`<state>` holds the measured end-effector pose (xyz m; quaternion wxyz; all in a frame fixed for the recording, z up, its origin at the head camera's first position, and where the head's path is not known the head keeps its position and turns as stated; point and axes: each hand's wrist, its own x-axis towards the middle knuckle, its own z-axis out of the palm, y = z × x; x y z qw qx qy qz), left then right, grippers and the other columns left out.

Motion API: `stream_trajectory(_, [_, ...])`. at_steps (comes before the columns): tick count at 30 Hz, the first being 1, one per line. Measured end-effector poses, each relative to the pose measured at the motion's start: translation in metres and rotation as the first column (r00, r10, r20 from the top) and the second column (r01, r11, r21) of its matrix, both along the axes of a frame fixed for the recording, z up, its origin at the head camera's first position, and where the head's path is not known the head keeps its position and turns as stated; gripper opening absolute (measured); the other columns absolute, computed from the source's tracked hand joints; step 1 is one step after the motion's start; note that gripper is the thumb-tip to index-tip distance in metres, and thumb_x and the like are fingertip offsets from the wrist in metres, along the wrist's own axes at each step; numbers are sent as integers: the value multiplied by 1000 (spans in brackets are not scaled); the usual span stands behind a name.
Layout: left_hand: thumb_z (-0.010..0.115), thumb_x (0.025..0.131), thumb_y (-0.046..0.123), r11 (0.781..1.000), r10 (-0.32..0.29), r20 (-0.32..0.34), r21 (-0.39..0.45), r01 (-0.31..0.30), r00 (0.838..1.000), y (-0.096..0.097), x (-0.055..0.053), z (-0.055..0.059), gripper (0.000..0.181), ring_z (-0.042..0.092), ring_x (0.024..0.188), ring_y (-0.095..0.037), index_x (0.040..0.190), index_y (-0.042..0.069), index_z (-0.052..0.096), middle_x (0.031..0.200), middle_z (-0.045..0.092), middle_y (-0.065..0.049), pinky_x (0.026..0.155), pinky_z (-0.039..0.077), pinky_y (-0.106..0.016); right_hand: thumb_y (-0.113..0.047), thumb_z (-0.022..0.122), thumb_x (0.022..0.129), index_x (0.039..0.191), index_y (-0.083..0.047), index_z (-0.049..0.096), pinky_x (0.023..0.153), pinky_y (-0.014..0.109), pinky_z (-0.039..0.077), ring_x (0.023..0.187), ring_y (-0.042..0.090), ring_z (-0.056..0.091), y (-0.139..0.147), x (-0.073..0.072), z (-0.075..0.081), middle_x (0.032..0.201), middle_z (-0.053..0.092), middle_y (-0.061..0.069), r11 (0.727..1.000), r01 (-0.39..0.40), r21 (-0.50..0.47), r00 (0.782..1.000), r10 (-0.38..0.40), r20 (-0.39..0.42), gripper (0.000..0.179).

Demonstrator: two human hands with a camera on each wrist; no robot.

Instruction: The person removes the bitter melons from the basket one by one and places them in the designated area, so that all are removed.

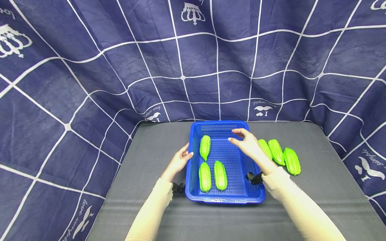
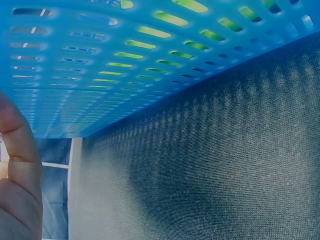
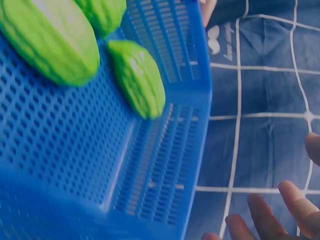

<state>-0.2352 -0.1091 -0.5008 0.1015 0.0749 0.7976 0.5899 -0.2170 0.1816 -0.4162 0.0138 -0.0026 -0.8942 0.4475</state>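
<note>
A blue perforated plastic basket [image 1: 232, 157] stands on the grey table. Inside, along its left half, lie three bright green, ridged bitter melons: one at the back [image 1: 205, 147], one at the front left [image 1: 205, 177], and another beside that [image 1: 220, 175]. My left hand [image 1: 179, 159] holds the basket's left rim, thumb at the edge and fingers along the outer wall; in the left wrist view one finger [image 2: 20, 165] shows beside the wall. Over the basket's back right part is my right hand [image 1: 245, 142], fingers and thumb spread apart, holding nothing.
Three more green bitter melons lie on the table right of the basket: one partly behind the right forearm [image 1: 265, 149], a middle one [image 1: 276, 152] and an outer one [image 1: 292, 161]. A blue cloth with white lines [image 1: 199, 90] hangs behind the table [image 1: 144, 147].
</note>
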Motion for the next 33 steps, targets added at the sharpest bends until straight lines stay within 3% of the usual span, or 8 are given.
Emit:
stream_trajectory(3, [57,98,5,1000,2,-4,-15,-2,1000,0,0,0,59,55,69,-7,149,-7,32,94,65,-27,67,45,-24,-25,66,92,135,-2,55,107,52,40,132,39,49,-7,-1,-5,139,56,19,1000,-20,3,1000,20,21,50])
stream_trajectory(6, [57,98,7,1000,16,-5,-9,-16,1000,-1,-5,-13,59,57,68,-6,151,-3,33,92,67,-21,66,47,-22,-27,67,92,134,-2,56,107,52,41,131,39,50,-11,0,-8,138,57,19,999,-34,10,999,34,31,50])
stream_trajectory(10, [57,98,7,1000,18,5,5,-18,1000,-1,-5,-15,59,57,66,-6,151,-1,34,87,66,-13,64,47,-22,-27,67,92,133,0,55,106,52,41,130,40,50,-18,2,-16,138,57,20,998,-59,17,997,58,59,51])
stream_trajectory(15, [58,98,8,999,32,32,3,-33,999,-1,-5,-13,60,57,66,-7,152,2,34,89,66,-14,65,47,-22,-30,69,90,134,2,54,105,52,42,126,42,52,-26,5,-28,137,56,23,992,-112,53,988,105,116,56])
stream_trajectory(18, [59,98,8,1000,28,39,3,-28,999,0,-3,-9,60,57,67,-7,152,1,33,92,67,-19,65,46,-22,-31,70,89,134,3,54,103,52,43,125,43,53,-29,7,-35,136,56,24,988,-134,71,982,123,144,58])
stream_trajectory(22, [57,98,7,1000,-6,35,-5,6,999,0,4,8,60,57,69,-8,151,-4,31,95,66,-25,67,47,-24,-31,72,88,133,4,54,101,53,44,124,43,53,-32,8,-44,135,57,26,982,-156,103,975,136,177,59])
stream_trajectory(27, [56,98,6,999,-24,30,-24,25,999,1,8,20,59,57,69,-8,150,-6,30,93,65,-24,68,47,-25,-33,72,86,134,7,52,103,53,44,124,43,53,-32,8,-56,133,57,28,961,-220,170,958,179,226,66])
stream_trajectory(33, [58,98,7,1000,15,31,2,-16,999,0,-2,-4,59,55,65,-8,151,-1,33,87,65,-15,65,46,-25,-36,76,82,131,10,53,101,51,45,120,42,57,-33,9,-66,127,60,29,923,-306,235,930,238,279,71])
